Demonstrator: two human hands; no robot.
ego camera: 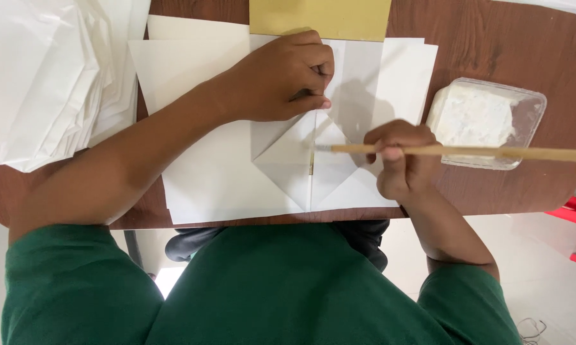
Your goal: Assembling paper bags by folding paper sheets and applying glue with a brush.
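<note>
Holding a thin wooden brush in a closed grip, the right hand sets its tip at the centre seam of a white folded paper piece lying on white sheets near the table edge. Just beyond, the left hand pinches one flap down with curled fingers. Side flaps already meet in a point; the top flap looks unsealed, so pasting seems partway. Farther right sits a clear tub of white paste; a paper stack lies far left
</note>
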